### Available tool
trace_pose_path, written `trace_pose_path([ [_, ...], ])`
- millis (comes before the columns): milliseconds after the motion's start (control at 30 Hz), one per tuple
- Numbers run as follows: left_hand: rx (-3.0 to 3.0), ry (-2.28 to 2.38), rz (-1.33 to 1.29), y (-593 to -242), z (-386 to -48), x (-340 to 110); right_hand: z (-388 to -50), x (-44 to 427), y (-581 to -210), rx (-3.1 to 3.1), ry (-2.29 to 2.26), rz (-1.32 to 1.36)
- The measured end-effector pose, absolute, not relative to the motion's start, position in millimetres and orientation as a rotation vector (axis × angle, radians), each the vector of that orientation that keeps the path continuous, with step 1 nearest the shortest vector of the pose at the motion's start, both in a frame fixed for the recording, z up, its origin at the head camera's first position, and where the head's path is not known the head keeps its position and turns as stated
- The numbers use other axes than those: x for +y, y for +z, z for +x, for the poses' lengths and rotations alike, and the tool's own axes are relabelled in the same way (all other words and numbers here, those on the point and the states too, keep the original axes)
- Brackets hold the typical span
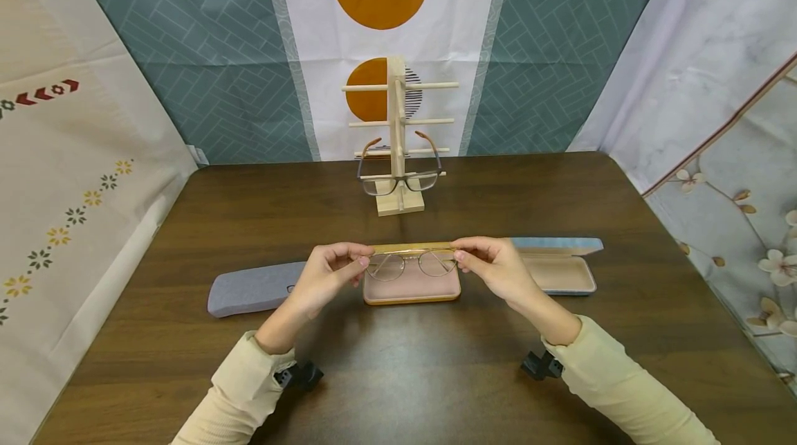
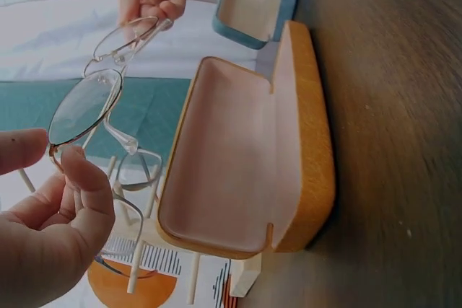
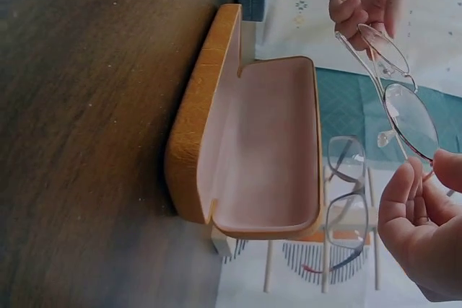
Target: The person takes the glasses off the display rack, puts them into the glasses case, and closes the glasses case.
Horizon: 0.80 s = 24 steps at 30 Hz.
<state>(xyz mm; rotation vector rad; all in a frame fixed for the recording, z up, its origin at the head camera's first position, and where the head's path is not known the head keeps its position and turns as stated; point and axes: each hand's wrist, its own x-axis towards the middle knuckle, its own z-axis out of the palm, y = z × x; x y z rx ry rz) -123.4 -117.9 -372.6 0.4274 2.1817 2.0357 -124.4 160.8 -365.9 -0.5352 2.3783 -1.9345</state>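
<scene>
Thin gold-rimmed round glasses (image 1: 433, 264) are held between both hands above an open mustard case with a pink lining (image 1: 412, 287). My left hand (image 1: 324, 275) pinches one end of the frame between thumb and fingers, and my right hand (image 1: 498, 270) pinches the other end. In the left wrist view the lenses (image 2: 85, 110) hang apart from the case (image 2: 315, 142), whose lined inside holds nothing. The right wrist view shows the right thumb and fingers (image 3: 422, 210) at the rim beside a lens (image 3: 411, 120).
Behind the case stands a wooden rack (image 1: 398, 113) with dark-framed glasses (image 1: 373, 186) on a lower rung. A closed grey-blue case (image 1: 249, 290) lies to the left. To the right sits an open blue case (image 1: 569, 276), partly behind my right hand.
</scene>
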Motion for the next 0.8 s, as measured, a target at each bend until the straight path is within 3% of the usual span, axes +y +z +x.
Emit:
trace_pose_path([
  [800,2.319,1.917,0.353,-393,-132,-120,-132,162,-388,2.357,-1.804,-0.486],
])
